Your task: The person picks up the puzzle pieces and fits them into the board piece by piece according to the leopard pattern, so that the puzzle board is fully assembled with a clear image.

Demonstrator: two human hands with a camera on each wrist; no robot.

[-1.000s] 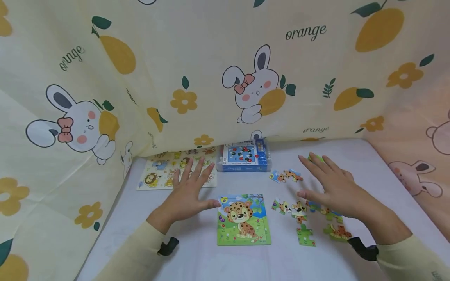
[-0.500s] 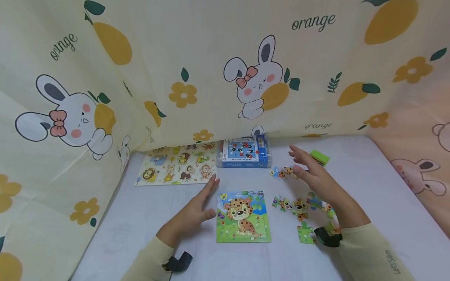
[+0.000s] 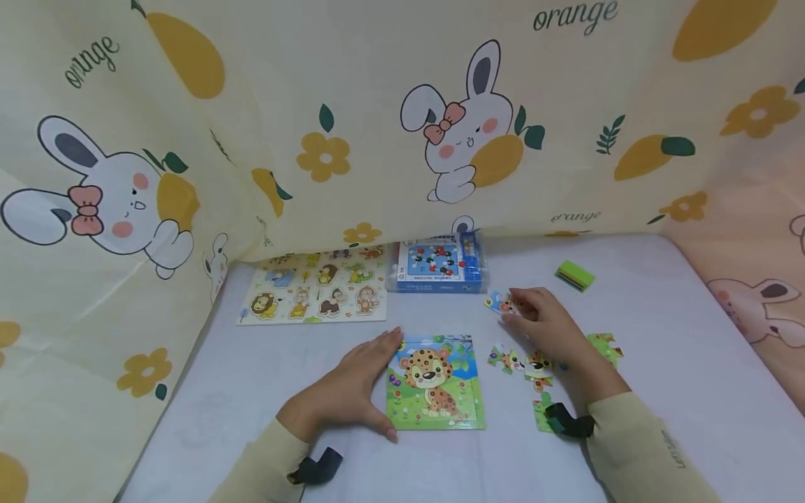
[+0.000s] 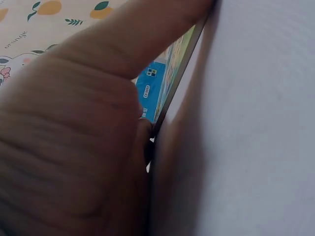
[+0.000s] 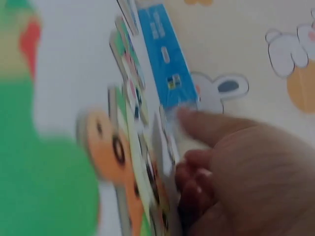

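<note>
Right hand (image 3: 546,327) has lowered over partly hidden jigsaw pieces (image 3: 495,302), hold unclear; left hand (image 3: 351,383), widely spread, now flanks leopard puzzle (image 3: 434,385).

Puzzle board (image 3: 432,384) smooth; box (image 3: 440,286) glossy plastic; curtain (image 3: 371,63) cloth.

square puzzle board (image 3: 434,384), flat on the white table: printed spotted leopard cub, green meadow, blue sky upper right. left hand (image 3: 352,381) spans its left edge, thumb near the lower corner. loose puzzle pieces lie to its right: blue-and-orange piece (image 3: 493,302) at the right hand's (image 3: 544,325) fingertips, grip unclear; cub-face piece (image 3: 538,365) nearer; green piece (image 3: 541,417) below, partly hidden; another green-edged piece (image 3: 605,344) beyond the forearm.
</note>
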